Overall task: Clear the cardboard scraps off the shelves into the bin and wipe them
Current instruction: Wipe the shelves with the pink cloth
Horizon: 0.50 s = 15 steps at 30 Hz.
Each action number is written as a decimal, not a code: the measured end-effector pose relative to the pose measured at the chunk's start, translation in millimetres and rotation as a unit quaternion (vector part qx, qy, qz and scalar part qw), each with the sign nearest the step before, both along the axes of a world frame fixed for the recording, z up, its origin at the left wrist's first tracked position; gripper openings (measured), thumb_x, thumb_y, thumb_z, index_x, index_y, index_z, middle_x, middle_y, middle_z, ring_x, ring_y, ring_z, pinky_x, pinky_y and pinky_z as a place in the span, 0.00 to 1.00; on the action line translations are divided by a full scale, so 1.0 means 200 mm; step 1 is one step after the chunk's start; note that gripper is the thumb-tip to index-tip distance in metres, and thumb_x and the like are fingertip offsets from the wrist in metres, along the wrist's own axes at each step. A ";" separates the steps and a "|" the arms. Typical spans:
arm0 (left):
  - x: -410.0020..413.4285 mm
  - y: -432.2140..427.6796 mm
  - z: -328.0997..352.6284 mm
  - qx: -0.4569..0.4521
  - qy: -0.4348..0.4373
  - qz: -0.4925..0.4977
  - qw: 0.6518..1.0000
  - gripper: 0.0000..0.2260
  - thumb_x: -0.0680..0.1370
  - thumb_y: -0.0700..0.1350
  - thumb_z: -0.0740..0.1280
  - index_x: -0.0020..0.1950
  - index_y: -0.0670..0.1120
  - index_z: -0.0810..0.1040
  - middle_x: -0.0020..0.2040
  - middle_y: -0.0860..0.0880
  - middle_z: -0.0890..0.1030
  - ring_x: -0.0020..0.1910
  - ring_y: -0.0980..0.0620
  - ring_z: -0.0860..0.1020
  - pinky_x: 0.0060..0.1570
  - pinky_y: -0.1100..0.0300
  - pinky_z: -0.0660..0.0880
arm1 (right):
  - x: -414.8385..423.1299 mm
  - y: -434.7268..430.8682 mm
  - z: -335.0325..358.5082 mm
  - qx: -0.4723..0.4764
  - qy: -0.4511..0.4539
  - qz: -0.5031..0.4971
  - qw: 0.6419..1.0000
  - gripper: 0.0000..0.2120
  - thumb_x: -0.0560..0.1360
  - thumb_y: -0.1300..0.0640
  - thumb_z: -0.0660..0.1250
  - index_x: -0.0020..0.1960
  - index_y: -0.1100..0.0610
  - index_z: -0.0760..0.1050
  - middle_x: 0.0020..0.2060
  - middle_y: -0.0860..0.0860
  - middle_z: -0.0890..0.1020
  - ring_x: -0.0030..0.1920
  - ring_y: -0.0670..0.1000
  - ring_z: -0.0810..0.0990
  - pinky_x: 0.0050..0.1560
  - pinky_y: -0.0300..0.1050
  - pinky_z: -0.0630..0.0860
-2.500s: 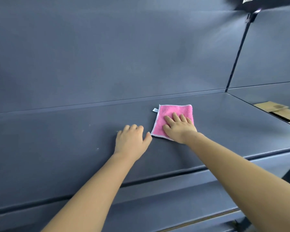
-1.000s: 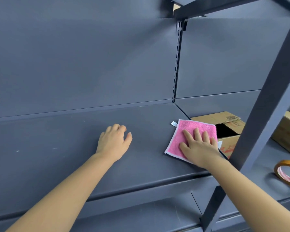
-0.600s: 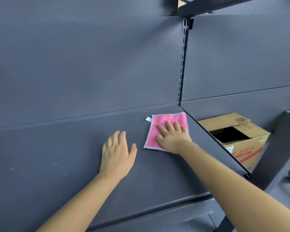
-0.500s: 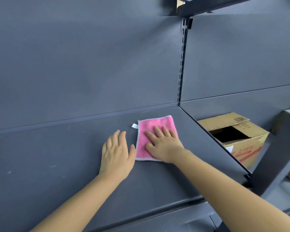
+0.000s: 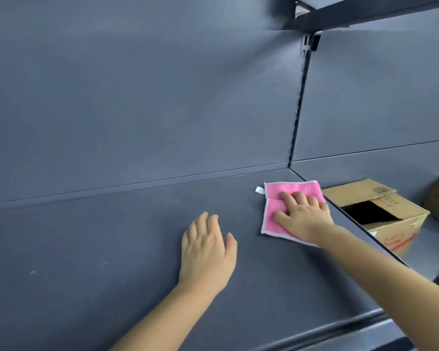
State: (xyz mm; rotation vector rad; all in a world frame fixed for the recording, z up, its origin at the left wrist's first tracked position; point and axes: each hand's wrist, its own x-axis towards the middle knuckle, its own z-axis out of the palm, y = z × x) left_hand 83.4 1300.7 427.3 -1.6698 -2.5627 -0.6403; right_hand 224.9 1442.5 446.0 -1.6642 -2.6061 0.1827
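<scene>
Head camera looks down at the dark grey shelf [image 5: 112, 236], where the right hand [image 5: 304, 219] lies spread flat on the pink cloth [image 5: 289, 191], fingers straight and pressing it down rather than gripping it. Half a second ago the cloth was up against the left hand [image 5: 207, 252]. Now it has slid back to the shelf's right end, its far corner almost at the edge, well apart from that hand. The left hand has not moved and rests palm down on the bare shelf, fingers straight and thumb out, holding nothing. To me that looks like back-and-forth wiping strokes over the right part. No scraps show on this shelf, only pale specks [image 5: 32, 272] off to the left, not yet reached. An open cardboard box [image 5: 380, 206] sits lower, beyond the edge.
</scene>
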 end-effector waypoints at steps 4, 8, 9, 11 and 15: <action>-0.02 0.03 -0.03 -0.006 -0.010 0.002 1.000 0.25 0.70 0.53 0.50 0.52 0.42 0.80 0.52 0.45 0.82 0.51 0.47 0.82 0.49 0.53 0.78 | -0.18 0.19 0.01 -0.030 -0.030 -0.006 0.999 0.28 0.79 0.42 0.45 0.76 0.49 0.45 0.77 0.49 0.49 0.76 0.57 0.48 0.75 0.55 0.47; -0.03 0.02 -0.02 0.010 -0.005 0.008 1.000 0.21 0.69 0.52 0.52 0.49 0.45 0.81 0.49 0.48 0.83 0.48 0.50 0.83 0.46 0.56 0.80 | -0.48 0.15 -0.01 -0.028 -0.035 0.071 0.996 0.28 0.79 0.42 0.45 0.76 0.47 0.45 0.77 0.49 0.46 0.77 0.58 0.44 0.75 0.56 0.45; -0.03 0.02 -0.02 0.018 -0.022 0.002 1.000 0.25 0.69 0.52 0.49 0.54 0.43 0.78 0.55 0.46 0.81 0.54 0.49 0.81 0.53 0.54 0.77 | -0.54 0.11 -0.01 -0.031 -0.035 0.088 0.995 0.28 0.78 0.42 0.45 0.76 0.47 0.45 0.77 0.48 0.46 0.77 0.58 0.43 0.75 0.57 0.44; -0.02 0.03 -0.01 0.033 -0.046 -0.010 0.998 0.37 0.65 0.56 0.38 0.68 0.44 0.66 0.70 0.47 0.67 0.69 0.48 0.67 0.69 0.54 0.62 | -0.63 0.03 -0.01 -0.037 -0.037 0.116 0.992 0.29 0.78 0.41 0.46 0.76 0.47 0.44 0.77 0.48 0.45 0.77 0.57 0.42 0.75 0.57 0.42; -0.07 -0.02 0.05 0.087 -0.099 -0.005 0.991 0.42 0.59 0.57 0.35 0.69 0.47 0.62 0.72 0.51 0.61 0.71 0.50 0.59 0.69 0.58 0.55 | -0.64 -0.16 0.01 -0.033 -0.067 0.176 0.982 0.29 0.79 0.44 0.47 0.76 0.48 0.40 0.77 0.47 0.42 0.77 0.56 0.40 0.76 0.56 0.40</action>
